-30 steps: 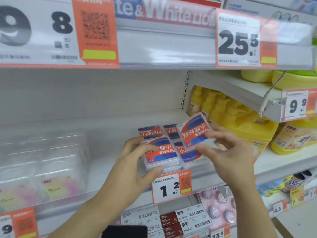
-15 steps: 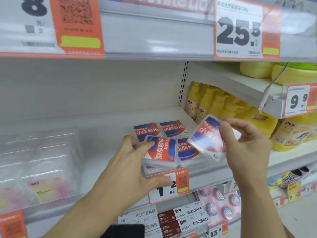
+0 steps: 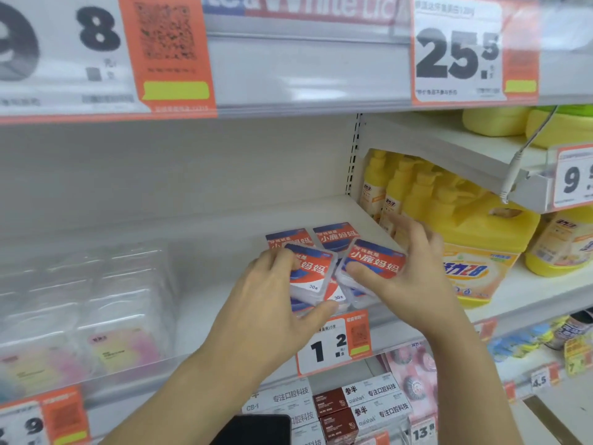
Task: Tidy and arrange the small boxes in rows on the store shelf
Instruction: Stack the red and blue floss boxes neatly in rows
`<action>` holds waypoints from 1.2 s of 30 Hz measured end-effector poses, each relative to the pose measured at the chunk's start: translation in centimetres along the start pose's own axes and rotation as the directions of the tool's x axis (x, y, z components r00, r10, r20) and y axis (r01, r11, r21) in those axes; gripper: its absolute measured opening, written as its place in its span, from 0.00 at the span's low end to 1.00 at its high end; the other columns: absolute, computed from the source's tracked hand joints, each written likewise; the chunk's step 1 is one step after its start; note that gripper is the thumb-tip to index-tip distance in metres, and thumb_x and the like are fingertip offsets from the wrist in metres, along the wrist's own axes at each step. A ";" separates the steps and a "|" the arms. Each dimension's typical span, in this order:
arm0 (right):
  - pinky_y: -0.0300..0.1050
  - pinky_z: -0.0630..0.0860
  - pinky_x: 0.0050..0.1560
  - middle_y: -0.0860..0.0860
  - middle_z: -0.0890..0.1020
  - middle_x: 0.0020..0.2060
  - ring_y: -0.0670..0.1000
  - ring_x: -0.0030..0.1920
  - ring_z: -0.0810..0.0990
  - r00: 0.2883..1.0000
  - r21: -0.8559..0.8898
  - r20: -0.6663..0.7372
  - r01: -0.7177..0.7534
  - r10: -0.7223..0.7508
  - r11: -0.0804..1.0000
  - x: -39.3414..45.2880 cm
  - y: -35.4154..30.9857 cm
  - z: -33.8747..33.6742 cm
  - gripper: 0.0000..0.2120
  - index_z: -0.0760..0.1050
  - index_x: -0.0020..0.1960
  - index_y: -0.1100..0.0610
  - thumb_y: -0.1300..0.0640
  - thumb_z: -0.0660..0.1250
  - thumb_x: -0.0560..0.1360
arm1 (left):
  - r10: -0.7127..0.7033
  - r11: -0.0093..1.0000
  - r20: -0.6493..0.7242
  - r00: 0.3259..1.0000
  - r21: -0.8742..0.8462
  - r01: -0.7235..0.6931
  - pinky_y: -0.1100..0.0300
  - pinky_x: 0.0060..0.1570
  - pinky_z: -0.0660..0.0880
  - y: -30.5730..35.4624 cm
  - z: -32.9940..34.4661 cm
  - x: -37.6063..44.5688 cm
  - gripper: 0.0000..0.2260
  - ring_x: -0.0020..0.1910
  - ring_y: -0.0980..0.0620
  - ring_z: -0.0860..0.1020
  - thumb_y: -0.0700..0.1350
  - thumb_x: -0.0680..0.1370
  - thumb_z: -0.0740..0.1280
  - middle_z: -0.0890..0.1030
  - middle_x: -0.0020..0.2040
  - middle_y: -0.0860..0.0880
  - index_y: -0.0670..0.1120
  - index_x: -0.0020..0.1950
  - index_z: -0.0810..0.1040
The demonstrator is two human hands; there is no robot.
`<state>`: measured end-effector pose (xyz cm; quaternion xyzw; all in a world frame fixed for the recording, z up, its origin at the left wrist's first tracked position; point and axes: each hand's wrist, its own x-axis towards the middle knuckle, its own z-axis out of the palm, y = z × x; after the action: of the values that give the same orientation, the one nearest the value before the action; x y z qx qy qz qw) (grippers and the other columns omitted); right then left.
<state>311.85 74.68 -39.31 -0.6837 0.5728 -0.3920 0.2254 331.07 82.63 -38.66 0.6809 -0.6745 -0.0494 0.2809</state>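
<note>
We've got both hands on the front pair of small boxes, right above the 1.2 price tag (image 3: 333, 345) at the shelf (image 3: 224, 284) lip. Left hand (image 3: 269, 303) is wrapped on the left front box (image 3: 309, 277), thumb under its near edge, fingers over the top; that box sits tilted and skewed. Right hand (image 3: 414, 277) has its thumb on the right front box (image 3: 373, 261) w/ fingers spread past its far side, so it grips that one too. Two back boxes (image 3: 311, 237) lie flat, further in from the tag. To do this well, we should square the front pair vs. the tag edge, labels facing same way, sides touching, & press down gently so the stacks beneath don't slide. Yellow detergent jug (image 3: 481, 252) stands to the right of the tag.
</note>
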 end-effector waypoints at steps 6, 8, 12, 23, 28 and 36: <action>0.46 0.72 0.50 0.47 0.81 0.54 0.53 0.56 0.81 0.971 0.043 -0.070 -0.225 0.227 0.973 -0.4 0.5 -1.8 0.36 0.74 0.64 0.53 0.40 0.79 0.62 | 0.029 0.999 -0.028 0.999 0.030 -0.028 0.72 0.53 0.66 -0.6 0.4 -1.1 0.28 0.55 0.62 0.66 0.64 0.73 0.66 0.61 0.59 0.58 0.57 0.70 0.69; 0.45 0.74 0.51 0.42 0.82 0.50 0.50 0.53 0.82 0.985 0.071 -0.045 -0.165 0.169 0.984 -0.8 0.6 -1.4 0.27 0.78 0.61 0.50 0.42 0.78 0.66 | 0.026 1.000 -0.034 0.999 0.008 -0.026 0.71 0.54 0.67 -0.7 0.8 -1.5 0.29 0.59 0.61 0.65 0.64 0.71 0.68 0.61 0.61 0.56 0.57 0.70 0.70; 0.43 0.79 0.53 0.37 0.84 0.49 0.36 0.48 0.82 0.990 0.125 0.132 -0.060 0.043 0.990 -1.4 1.1 -1.8 0.24 0.78 0.61 0.45 0.41 0.75 0.68 | -0.071 0.992 0.007 0.997 -0.105 0.071 0.62 0.64 0.70 -0.4 1.1 -2.0 0.29 0.71 0.56 0.64 0.59 0.71 0.71 0.54 0.76 0.56 0.63 0.70 0.64; 0.44 0.80 0.58 0.39 0.84 0.52 0.39 0.53 0.83 0.976 0.070 0.208 0.051 -0.064 0.996 -1.4 2.1 -1.9 0.41 0.76 0.68 0.43 0.38 0.79 0.55 | -0.084 0.947 -0.047 0.995 -0.314 0.066 0.68 0.48 0.76 -0.2 2.2 -2.3 0.22 0.57 0.61 0.75 0.53 0.71 0.74 0.74 0.60 0.63 0.64 0.59 0.67; 0.46 0.80 0.57 0.40 0.84 0.52 0.43 0.53 0.83 0.979 0.029 0.190 0.069 -0.073 0.997 -1.5 2.2 -2.0 0.43 0.75 0.68 0.43 0.34 0.76 0.54 | -0.134 0.955 -0.026 0.991 -0.269 0.122 0.68 0.44 0.76 0.3 2.5 -2.5 0.23 0.54 0.58 0.78 0.55 0.74 0.71 0.76 0.60 0.61 0.64 0.65 0.64; 0.29 0.72 0.51 0.38 0.81 0.55 0.39 0.54 0.78 0.970 -0.063 0.225 0.113 -0.096 0.992 -1.3 1.9 -2.0 0.42 0.71 0.69 0.42 0.38 0.80 0.58 | -0.175 0.965 0.014 0.984 -0.194 0.175 0.78 0.31 0.67 1.5 2.6 -2.6 0.23 0.46 0.61 0.74 0.57 0.76 0.66 0.75 0.61 0.61 0.64 0.65 0.58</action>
<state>309.09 75.71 -39.97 -0.7603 0.5216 -0.3029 0.2411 328.35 84.41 -40.97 0.7071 -0.6034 -0.1387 0.3416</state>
